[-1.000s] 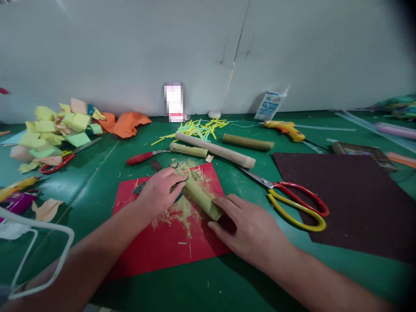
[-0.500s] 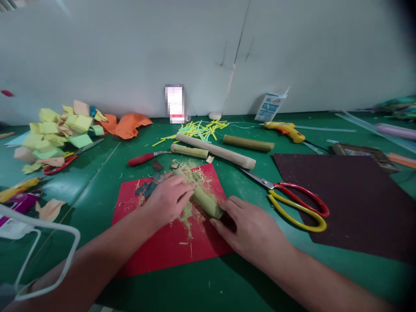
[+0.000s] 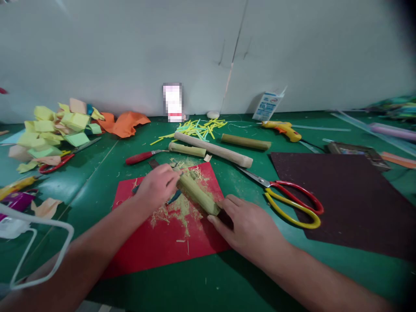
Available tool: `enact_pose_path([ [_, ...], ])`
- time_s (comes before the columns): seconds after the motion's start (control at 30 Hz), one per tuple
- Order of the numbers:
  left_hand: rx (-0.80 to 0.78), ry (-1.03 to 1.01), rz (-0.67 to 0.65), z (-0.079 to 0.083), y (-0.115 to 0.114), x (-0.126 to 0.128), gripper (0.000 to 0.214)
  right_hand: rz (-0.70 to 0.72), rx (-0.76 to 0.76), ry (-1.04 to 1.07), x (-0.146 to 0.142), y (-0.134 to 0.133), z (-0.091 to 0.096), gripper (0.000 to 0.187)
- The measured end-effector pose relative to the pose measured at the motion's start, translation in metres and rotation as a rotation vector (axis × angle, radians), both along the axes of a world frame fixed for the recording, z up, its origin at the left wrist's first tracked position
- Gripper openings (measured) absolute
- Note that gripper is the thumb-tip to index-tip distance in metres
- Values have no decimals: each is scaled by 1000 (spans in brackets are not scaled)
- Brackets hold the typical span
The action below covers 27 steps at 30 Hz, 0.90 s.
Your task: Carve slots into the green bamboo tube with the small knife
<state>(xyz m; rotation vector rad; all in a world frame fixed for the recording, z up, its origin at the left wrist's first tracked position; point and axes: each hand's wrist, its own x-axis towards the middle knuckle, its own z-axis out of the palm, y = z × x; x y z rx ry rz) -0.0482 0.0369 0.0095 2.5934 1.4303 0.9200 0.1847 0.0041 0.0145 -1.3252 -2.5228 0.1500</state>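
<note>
A pale green bamboo piece (image 3: 199, 195) lies slantwise over a red sheet (image 3: 139, 255) strewn with shavings and dust. At its near end, my right hand (image 3: 250, 223) grips it between thumb and fingers. My left hand (image 3: 156, 184) is closed at the far end, its fingertips against the bamboo; whatever is inside those fingers is hidden. Small dark scraps (image 3: 174, 197) show beside and under the left hand. Just beyond lies a red-handled tool (image 3: 141, 157) with a thin metal tip.
Large scissors (image 3: 292, 201) with red and yellow handles lie at right, partly on a dark sheet (image 3: 344, 199). Behind are a pale rod (image 3: 214, 149), two bamboo pieces, yellow strips (image 3: 201, 129) and a glue gun (image 3: 282, 130). Folded papers (image 3: 55, 130) pile up at left.
My left hand has slid along the bamboo toward its far end and left, uncovering more of its length. My right hand keeps its grip at the near end. The view has shifted slightly.
</note>
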Motion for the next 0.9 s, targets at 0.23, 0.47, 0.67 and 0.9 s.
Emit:
enact_pose_path([
  [0.23,-109,150,-115,-2,-25,23,26,24,25,-22,-1,1,0,17],
  [0.47,-29,31,100,-1,7,-5,23,4,-21,-63,1,0,3,23],
  [0.67,-28,14,144,-2,12,-11,22,-18,-35,-11,-1,-1,2,23],
  [0.9,-53,-33,150,-1,9,-7,21,-7,15,-20,2,0,-2,18],
])
